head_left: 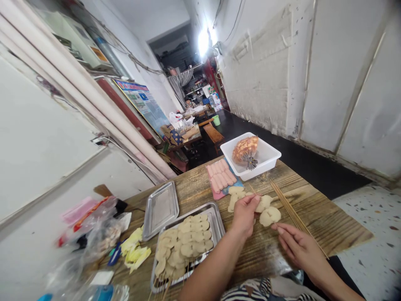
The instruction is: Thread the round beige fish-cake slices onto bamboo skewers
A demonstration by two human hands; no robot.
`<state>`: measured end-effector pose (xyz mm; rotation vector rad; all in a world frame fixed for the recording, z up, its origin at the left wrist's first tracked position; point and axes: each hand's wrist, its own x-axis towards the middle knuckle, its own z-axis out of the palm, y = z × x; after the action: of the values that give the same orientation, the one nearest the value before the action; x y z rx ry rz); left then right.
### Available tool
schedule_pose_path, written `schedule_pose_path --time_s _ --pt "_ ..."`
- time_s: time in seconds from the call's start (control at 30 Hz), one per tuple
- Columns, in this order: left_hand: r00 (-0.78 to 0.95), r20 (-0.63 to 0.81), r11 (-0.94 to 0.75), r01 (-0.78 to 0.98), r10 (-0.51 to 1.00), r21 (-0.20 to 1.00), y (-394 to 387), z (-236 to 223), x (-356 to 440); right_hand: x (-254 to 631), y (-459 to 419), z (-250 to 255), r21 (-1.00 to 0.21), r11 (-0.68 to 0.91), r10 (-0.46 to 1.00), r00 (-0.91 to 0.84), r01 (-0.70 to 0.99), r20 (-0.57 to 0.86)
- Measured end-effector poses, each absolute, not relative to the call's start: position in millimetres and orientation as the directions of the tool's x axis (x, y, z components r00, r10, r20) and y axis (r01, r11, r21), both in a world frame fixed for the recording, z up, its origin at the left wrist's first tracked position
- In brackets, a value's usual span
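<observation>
My left hand (243,214) is closed in a pinch on a pale round food slice (264,202) at the middle of the wooden table (319,217). My right hand (299,246) lies with its fingers stretched out, fingertips touching another pale slice (270,216). More pale slices (235,193) lie just behind. A bundle of thin bamboo skewers (290,209) lies to the right of the slices. A metal tray (216,217) in front of my left arm holds several finished skewers of slices (184,244).
A pack of pink sausages (221,177) lies behind the slices. A white tub (266,155) holds orange skewered food (245,149). An empty metal tray (161,207), plastic bags (100,234) and yellow scraps (135,251) lie left. A wall runs along the left.
</observation>
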<state>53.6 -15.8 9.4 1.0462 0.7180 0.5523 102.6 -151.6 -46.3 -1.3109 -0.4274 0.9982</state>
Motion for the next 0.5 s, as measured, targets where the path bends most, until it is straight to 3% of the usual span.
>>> schedule_pose_path --time_s 0.3,0.5 --pt "0.728 -0.312 0.573 -0.135 0.611 0.808 -18.2 10.5 53.5 103.1 -150.0 -49.1 -0.922 -0.05 0.813 0.521 -0.383 -0.261" --pt "0.683 -0.322 0.557 -0.151 0.656 0.816 -21.9 4.5 56.5 102.1 -146.9 -49.3 -0.928 -0.064 0.817 0.515 -0.368 -0.26"
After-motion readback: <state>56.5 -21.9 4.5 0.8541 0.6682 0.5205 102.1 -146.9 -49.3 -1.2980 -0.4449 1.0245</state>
